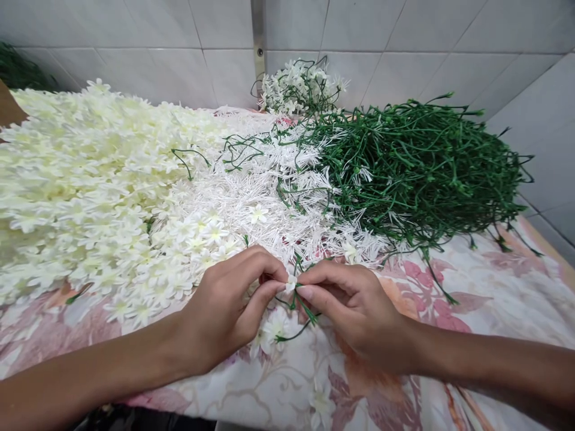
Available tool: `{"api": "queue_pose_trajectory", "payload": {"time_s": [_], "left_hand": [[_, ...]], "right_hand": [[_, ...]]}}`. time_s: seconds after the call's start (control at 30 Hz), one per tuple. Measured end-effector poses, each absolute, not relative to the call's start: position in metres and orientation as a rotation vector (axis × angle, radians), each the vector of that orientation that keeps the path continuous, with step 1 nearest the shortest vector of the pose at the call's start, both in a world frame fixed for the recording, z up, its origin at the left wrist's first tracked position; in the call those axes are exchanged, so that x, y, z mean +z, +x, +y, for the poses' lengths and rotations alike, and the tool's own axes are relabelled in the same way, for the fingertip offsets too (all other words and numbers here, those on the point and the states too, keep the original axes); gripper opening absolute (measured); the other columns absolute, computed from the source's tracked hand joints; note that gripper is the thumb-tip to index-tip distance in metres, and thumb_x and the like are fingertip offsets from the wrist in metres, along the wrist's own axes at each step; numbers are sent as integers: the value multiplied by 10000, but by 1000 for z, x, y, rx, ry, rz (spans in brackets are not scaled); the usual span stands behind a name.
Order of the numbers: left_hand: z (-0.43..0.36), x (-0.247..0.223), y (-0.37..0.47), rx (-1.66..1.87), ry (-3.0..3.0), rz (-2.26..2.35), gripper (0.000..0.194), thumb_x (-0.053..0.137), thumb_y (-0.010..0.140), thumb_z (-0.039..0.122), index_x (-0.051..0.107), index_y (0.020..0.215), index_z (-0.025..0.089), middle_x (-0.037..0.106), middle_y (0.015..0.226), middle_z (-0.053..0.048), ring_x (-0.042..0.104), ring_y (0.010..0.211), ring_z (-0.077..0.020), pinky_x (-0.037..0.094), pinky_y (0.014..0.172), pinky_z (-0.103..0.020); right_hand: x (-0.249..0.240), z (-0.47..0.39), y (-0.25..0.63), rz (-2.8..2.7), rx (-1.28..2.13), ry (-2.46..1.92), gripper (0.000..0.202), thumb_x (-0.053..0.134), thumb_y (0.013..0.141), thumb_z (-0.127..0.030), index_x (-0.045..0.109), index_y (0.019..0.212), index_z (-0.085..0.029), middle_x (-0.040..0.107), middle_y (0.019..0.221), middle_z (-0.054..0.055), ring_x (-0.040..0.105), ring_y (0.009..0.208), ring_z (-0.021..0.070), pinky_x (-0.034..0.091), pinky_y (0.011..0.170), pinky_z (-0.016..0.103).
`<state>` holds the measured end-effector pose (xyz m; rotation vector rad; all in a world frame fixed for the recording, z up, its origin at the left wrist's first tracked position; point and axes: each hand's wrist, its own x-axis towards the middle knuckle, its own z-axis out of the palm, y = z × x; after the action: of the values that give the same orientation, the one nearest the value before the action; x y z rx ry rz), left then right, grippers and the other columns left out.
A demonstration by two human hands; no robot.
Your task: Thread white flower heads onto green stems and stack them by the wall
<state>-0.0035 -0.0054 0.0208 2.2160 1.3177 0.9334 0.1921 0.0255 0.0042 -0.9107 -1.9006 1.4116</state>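
Thumb and forefinger of my left hand point(245, 293) pinch a small white artificial flower point(291, 282). Facing it, my right hand point(348, 299) pinches a green plastic stem point(308, 311) with several branches, right where it meets the flower. The fingertips of both hands almost touch, so the joint between flower and stem is partly covered. Just under the hands, some white flowers point(276, 328) lie on the cloth. Behind them spreads a heap of thin white stamens point(251, 191) with a few green stems across it.
A large pile of cream-white flower heads point(81, 191) fills the left side. Green stems point(426, 167) are heaped at the right. Against the tiled wall point(359, 36) sits a bunch of assembled flowers point(296, 87). A floral cloth point(507, 299) covers the table, its front edge near my forearms.
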Motion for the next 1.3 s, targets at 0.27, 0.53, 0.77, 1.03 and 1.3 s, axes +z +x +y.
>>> {"api": "queue_pose_trajectory", "payload": {"time_s": [0.27, 0.53, 0.77, 1.03, 1.3], "left_hand": [[0, 18, -8, 905, 2015, 1242, 114, 518, 918, 119, 559, 851, 202, 603, 781, 33, 564, 694, -79, 423, 623, -161], [0, 13, -7, 930, 1962, 1205, 102, 515, 922, 129, 572, 872, 198, 613, 805, 28, 584, 695, -78, 448, 643, -173], [1, 13, -7, 929, 1966, 1210, 100, 522, 920, 135, 582, 861, 190, 618, 798, 22, 582, 692, -80, 442, 635, -177], [-1, 12, -7, 905, 1931, 1202, 110, 510, 928, 141, 585, 865, 191, 619, 804, 14, 590, 698, -91, 452, 642, -193], [1, 11, -8, 899, 1905, 1157, 105, 511, 930, 145, 590, 875, 188, 620, 804, 1, 578, 695, -102, 441, 622, -207]], "right_hand": [[4, 27, 191, -1811, 1545, -877, 168, 546, 901, -215, 658, 798, -143, 621, 617, 14, 579, 567, 136, 431, 525, 253], [0, 27, 193, -1903, 1394, -901, 159, 539, 901, -183, 656, 795, -168, 614, 655, -6, 526, 575, 104, 390, 508, 216], [-1, 27, 193, -1905, 1416, -865, 171, 533, 919, -204, 644, 793, -173, 602, 636, -21, 513, 558, 93, 386, 507, 210], [-2, 27, 194, -1941, 1367, -848, 163, 531, 918, -177, 640, 796, -177, 594, 634, -33, 510, 561, 82, 380, 507, 195], [-2, 28, 194, -1965, 1373, -843, 169, 524, 921, -181, 639, 798, -170, 591, 631, -28, 517, 560, 86, 387, 512, 200]]}}
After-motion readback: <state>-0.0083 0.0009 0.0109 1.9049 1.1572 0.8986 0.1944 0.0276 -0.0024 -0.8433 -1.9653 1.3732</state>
